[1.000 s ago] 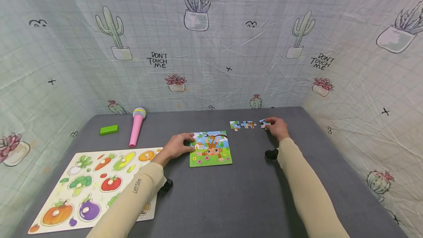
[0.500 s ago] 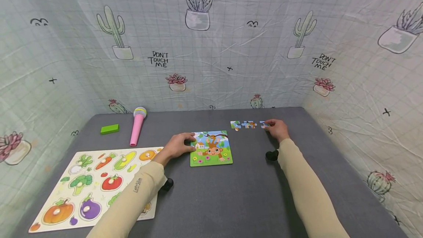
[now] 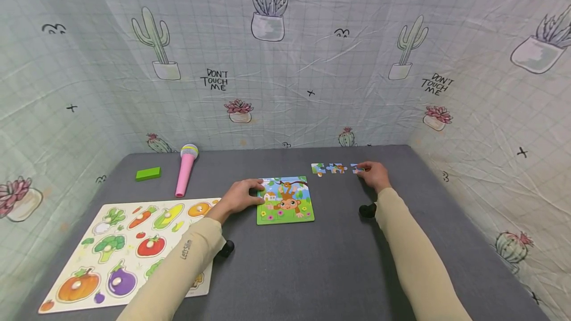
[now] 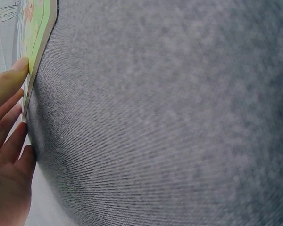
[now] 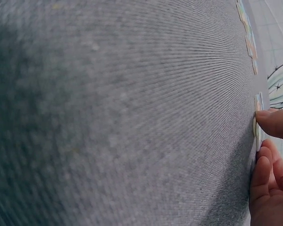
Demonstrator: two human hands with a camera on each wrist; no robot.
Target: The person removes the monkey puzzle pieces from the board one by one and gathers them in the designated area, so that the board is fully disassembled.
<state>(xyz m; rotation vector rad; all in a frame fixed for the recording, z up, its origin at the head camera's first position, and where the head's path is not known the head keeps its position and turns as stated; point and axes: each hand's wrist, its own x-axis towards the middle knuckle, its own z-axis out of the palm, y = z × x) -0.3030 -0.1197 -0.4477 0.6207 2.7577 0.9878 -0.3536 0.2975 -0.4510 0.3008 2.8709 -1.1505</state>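
Observation:
In the head view, a square jigsaw puzzle board [image 3: 287,207] with a monkey picture lies flat at mid-table. My left hand [image 3: 241,196] holds its left side, the thumb [image 4: 20,66] on the face and the other fingers at the edge, as the left wrist view shows. Farther right, my right hand [image 3: 375,176] pinches a small jigsaw piece [image 3: 355,167] low at the table, covering its right part. Thumb and fingers meet on that piece [image 5: 258,127] in the right wrist view. Left of it lie loose jigsaw pieces [image 3: 318,168], close to one another in a row.
A white vegetable puzzle board [image 3: 153,227] lies at the left, partly under my left sleeve. Behind it are a pink toy microphone [image 3: 184,177] and a green block [image 3: 148,174]. A printed cloth [image 3: 285,63] hangs around the grey table [image 3: 303,271].
My right hand has shifted the pinched piece very slightly. My left hand stays on the monkey board, and the loose pieces lie as before.

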